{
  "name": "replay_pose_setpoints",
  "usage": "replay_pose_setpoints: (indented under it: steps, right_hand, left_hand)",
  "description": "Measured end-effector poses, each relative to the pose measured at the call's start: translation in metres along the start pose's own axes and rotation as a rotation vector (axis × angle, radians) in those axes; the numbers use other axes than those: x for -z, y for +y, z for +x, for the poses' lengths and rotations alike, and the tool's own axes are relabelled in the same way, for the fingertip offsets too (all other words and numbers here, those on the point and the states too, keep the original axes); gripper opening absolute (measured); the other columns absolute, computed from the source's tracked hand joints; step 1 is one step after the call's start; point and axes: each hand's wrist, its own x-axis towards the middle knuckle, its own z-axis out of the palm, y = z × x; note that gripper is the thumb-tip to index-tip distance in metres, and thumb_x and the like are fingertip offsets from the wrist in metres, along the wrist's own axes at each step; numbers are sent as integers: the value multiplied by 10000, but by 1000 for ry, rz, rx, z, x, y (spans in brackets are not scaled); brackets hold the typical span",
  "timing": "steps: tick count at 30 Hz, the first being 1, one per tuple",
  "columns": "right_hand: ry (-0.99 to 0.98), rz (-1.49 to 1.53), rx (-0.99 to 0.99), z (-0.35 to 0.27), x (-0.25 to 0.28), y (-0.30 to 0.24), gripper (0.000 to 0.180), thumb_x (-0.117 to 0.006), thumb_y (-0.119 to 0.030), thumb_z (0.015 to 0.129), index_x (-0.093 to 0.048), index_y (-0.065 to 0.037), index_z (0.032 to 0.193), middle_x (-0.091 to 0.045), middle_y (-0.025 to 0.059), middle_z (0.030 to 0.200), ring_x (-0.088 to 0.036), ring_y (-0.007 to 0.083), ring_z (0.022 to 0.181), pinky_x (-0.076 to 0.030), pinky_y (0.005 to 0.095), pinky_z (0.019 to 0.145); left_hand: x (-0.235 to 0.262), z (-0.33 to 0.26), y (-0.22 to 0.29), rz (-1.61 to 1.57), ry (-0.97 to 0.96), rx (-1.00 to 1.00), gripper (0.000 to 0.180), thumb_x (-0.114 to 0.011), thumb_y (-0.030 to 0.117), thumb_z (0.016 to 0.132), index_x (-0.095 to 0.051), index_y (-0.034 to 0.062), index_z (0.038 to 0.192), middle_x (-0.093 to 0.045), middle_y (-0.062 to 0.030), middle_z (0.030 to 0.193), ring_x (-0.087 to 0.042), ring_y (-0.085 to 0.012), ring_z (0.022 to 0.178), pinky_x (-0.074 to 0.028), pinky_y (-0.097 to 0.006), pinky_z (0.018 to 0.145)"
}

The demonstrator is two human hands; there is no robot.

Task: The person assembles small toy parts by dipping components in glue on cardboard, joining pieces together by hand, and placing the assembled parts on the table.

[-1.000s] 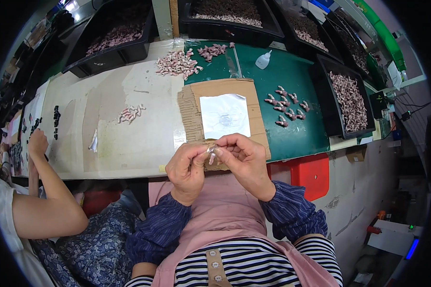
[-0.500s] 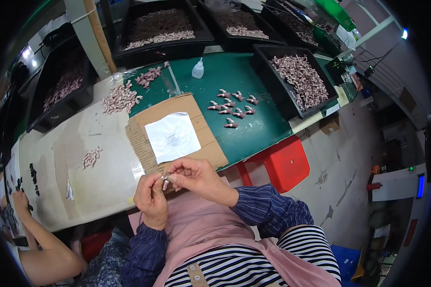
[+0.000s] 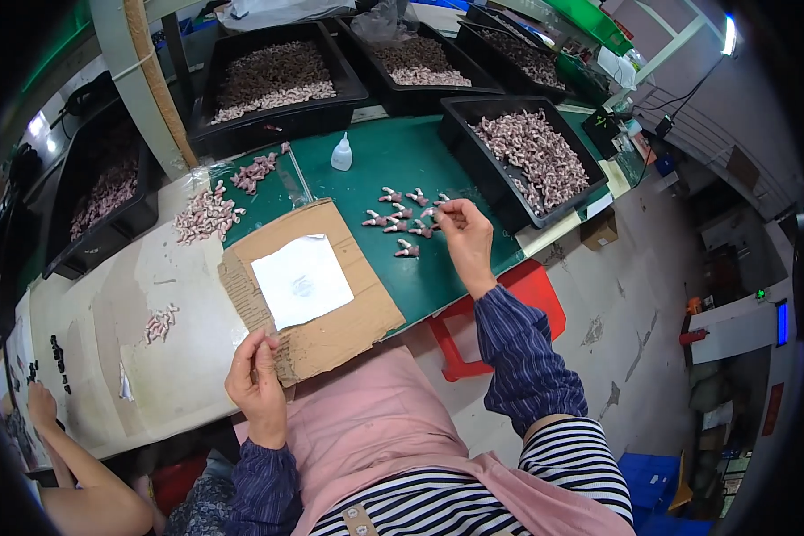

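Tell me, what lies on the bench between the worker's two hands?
In the head view, a torn cardboard sheet with a white paper square on it lies between the left hand and the right hand, then bare green mat.

Whatever the right hand's (image 3: pixel 463 234) fingers (image 3: pixel 445 214) pinch, too small to tell

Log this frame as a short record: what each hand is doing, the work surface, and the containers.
left hand: at the near edge of the cardboard sheet, fingers pinched; any held part too small to tell
right hand: reaching over the small pink parts on the green mat
on cardboard: white paper square
containers: black trays of pink parts
also: small white squeeze bottle
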Motion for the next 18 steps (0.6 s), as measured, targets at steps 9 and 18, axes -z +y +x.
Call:
replay_pose_setpoints:
  steps: [9,18]
  right_hand:
    - [-26,-414,366,13,-10,17,115,-770,-53,775,-708,-79,868,-695,119,882,-631,328,894,-495,451,787]
    - [-312,-68,389,19,-57,-63,165,-661,18,849,-690,-26,1005,-696,153,1044,-675,361,966,-543,412,839]
  left_hand:
    - [10,-6,-7,-39,6,61,191,-586,5,1024,-674,-32,1189,-709,-75,970,-651,-124,891,-534,-255,820]
    - [21,1,-9,-78,81,105,193,-601,14,1019,-677,-35,1189,-714,-73,979,-656,-121,908,-532,-250,832]
